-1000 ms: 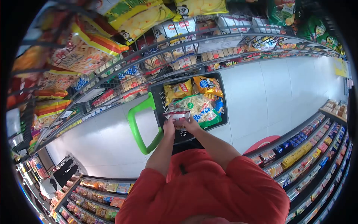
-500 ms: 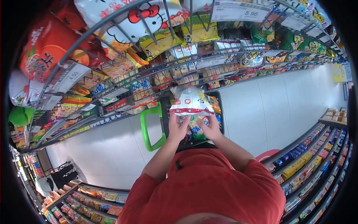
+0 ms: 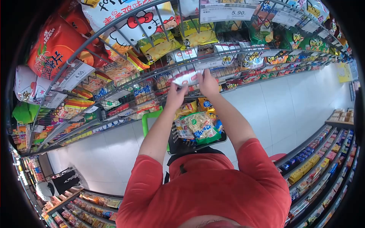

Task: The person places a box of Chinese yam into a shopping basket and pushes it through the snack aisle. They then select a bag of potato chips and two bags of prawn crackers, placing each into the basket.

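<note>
Both of my arms reach forward to the wire shelf rack. A white and red snack bag (image 3: 188, 78) is held between my hands at the front of a shelf. My left hand (image 3: 176, 95) grips its left end, and my right hand (image 3: 207, 83) grips its right end, with the thumb and fingers around the edge. Below my hands stands a black shopping basket (image 3: 178, 146) with a green handle (image 3: 145, 123). In it lie a clear and green snack bag (image 3: 201, 127), a yellow bag (image 3: 187, 110) and other packets.
Wire shelves (image 3: 125, 81) packed with snack bags curve across the front, with price tags (image 3: 228, 14) on their edges. Low shelves of boxed goods (image 3: 311, 163) stand behind on the right. A person (image 3: 57, 184) with a cart is far off at the left. White floor tiles (image 3: 273, 106) line the aisle.
My hands have moved forward and up from above the basket to the shelf, carrying the white and red bag. The packets in the basket are now uncovered.
</note>
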### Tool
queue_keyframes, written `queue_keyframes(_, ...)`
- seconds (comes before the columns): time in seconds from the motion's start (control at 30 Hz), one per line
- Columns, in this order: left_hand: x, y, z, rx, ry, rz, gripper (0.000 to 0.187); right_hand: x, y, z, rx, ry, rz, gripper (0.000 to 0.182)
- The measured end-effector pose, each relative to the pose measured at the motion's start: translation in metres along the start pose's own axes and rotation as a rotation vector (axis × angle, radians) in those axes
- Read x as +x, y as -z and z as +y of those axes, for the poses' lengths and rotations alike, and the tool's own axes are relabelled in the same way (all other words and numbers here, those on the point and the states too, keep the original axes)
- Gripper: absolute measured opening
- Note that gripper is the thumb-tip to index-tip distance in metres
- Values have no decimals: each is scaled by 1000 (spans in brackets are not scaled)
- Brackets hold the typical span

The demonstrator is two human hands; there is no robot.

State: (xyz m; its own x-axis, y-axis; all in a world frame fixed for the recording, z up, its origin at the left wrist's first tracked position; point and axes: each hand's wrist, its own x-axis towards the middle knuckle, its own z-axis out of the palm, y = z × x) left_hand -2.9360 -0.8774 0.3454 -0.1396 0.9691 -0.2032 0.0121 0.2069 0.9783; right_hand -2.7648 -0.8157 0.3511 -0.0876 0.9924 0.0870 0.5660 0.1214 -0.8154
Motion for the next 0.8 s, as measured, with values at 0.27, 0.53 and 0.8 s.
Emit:
queue_keyframes(0.27,-1,12,-5,-26,-158,203,58,4,-9,3,49,-52,60,46)
queue_keyframes(0.53,-236,113,-45,777,-304,282,25,-271,-32,177,-76,-340,-258,42)
queue_keyframes(0.8,-250,192,-76,378,168,564,41,-362,-14,198,-227,-593,-669,38)
